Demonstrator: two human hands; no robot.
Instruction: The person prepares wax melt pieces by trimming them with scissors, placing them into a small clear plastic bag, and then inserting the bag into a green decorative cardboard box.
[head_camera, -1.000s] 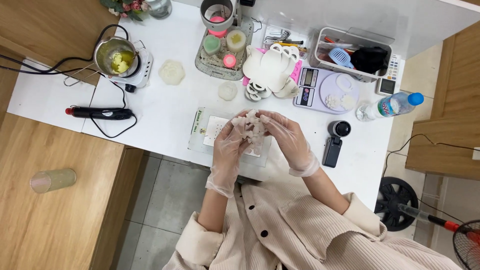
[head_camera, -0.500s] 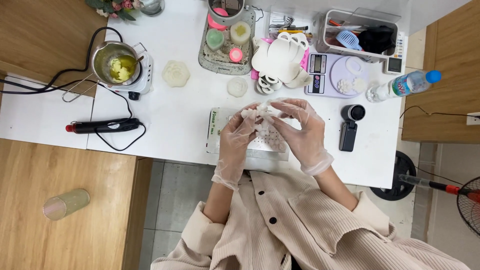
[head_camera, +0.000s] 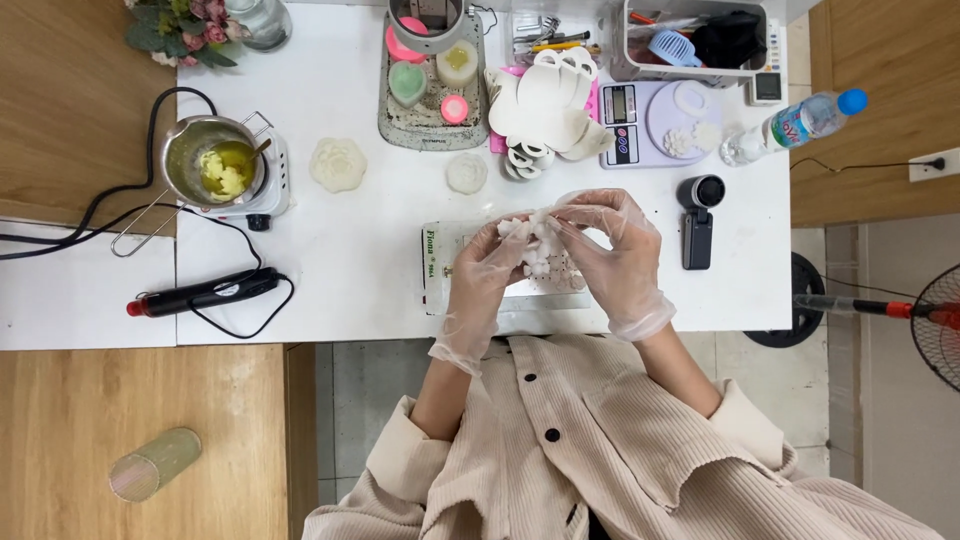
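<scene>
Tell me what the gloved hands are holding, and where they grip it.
Both hands, left hand and right hand, pinch a small white flower-shaped piece by its edges with their fingertips, above the white table.

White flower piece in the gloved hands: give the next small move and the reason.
Probably keep easing the white flower piece out with the fingertips. Both the left hand and right hand pinch it above the flat packet, and it hangs unsupported over the white table.
</scene>
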